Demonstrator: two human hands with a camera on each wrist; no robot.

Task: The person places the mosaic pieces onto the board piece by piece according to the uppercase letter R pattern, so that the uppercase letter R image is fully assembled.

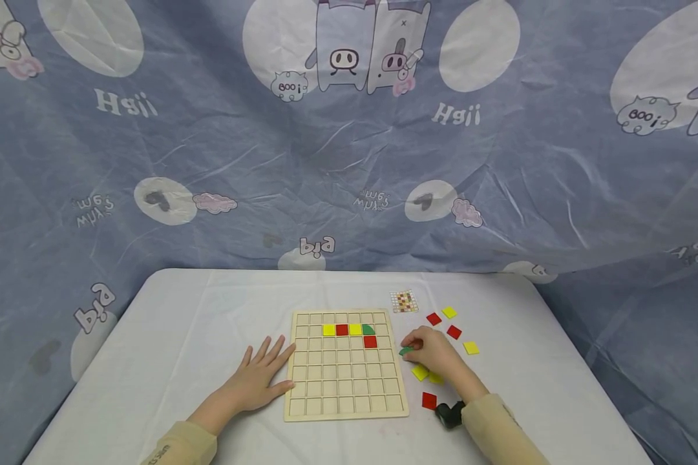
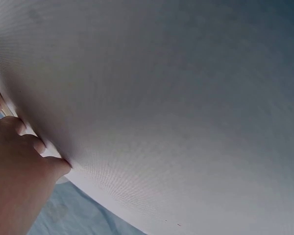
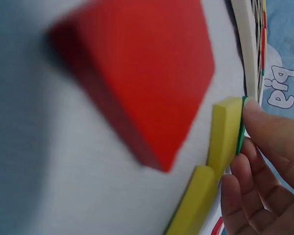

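A pale wooden grid board [image 1: 337, 387] lies on the table. In its second row from the far edge sit a yellow tile [image 1: 329, 330], a red tile [image 1: 342, 330], another yellow tile [image 1: 355, 330] and a green tile with a rounded corner [image 1: 368, 329]; below the green one is a red tile [image 1: 370, 341]. My left hand [image 1: 256, 382] rests with fingers spread, touching the board's left edge. Just off the right edge, my right hand [image 1: 434, 354] pinches a green tile [image 1: 406, 351] between thumb and fingers. Two yellow tiles [image 1: 420, 372] lie beneath that hand.
Several loose red and yellow tiles [image 1: 454, 332] are scattered right of the board. A small card with a coloured grid pattern [image 1: 404, 301] lies behind its far right corner. Near the right sleeve is a dark, rounded object [image 1: 449, 415], beside a red tile [image 1: 429, 400].
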